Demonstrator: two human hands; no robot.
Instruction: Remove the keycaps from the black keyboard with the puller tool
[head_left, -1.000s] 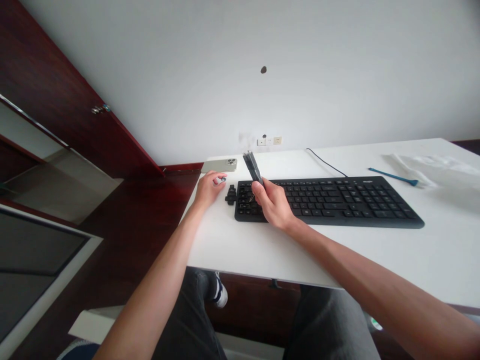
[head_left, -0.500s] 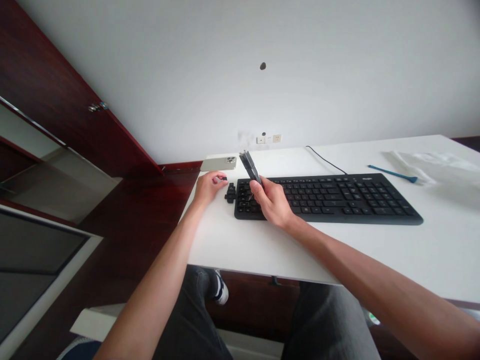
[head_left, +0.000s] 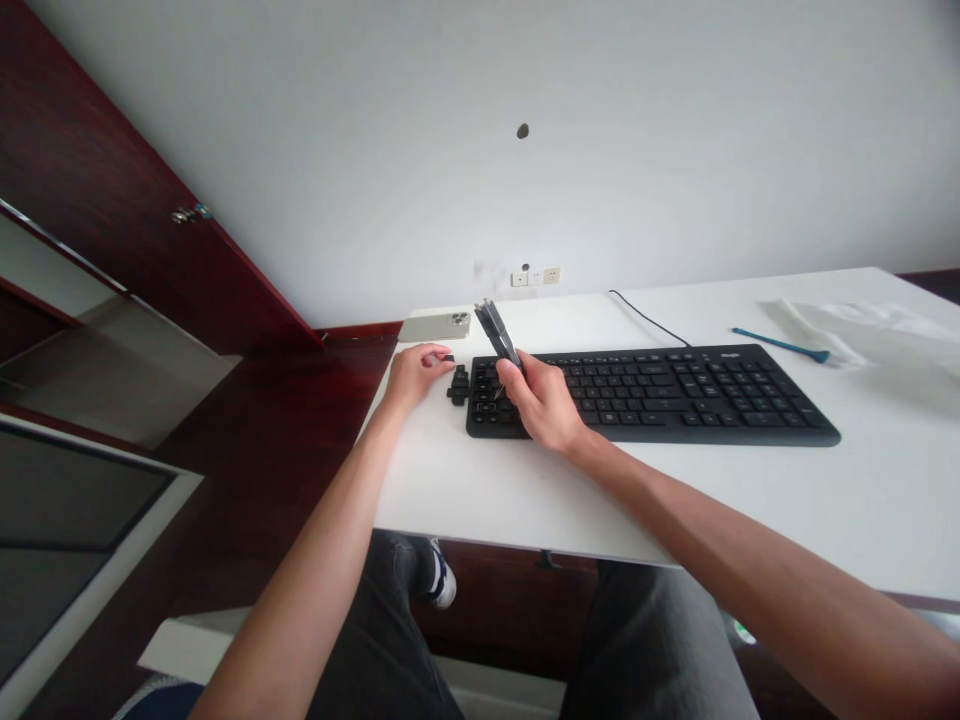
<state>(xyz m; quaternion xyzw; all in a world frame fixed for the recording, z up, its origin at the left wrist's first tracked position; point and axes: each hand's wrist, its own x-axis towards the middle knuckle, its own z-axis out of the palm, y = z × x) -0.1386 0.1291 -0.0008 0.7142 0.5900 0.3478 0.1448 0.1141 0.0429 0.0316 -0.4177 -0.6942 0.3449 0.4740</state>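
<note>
My right hand point(head_left: 541, 402) clenches dark tweezers point(head_left: 495, 330) over the left end of the black keyboard point(head_left: 675, 395); my left hand point(head_left: 415, 376) pinches a small black keycap point(head_left: 448, 357).

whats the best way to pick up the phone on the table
Take the phone by its two long edges, coming down from above with the left hand, the nearer one. It lies flat with its back up, so there is no easy edge underneath. Pinch toward the bare end, away from the raised camera bump.
</note>
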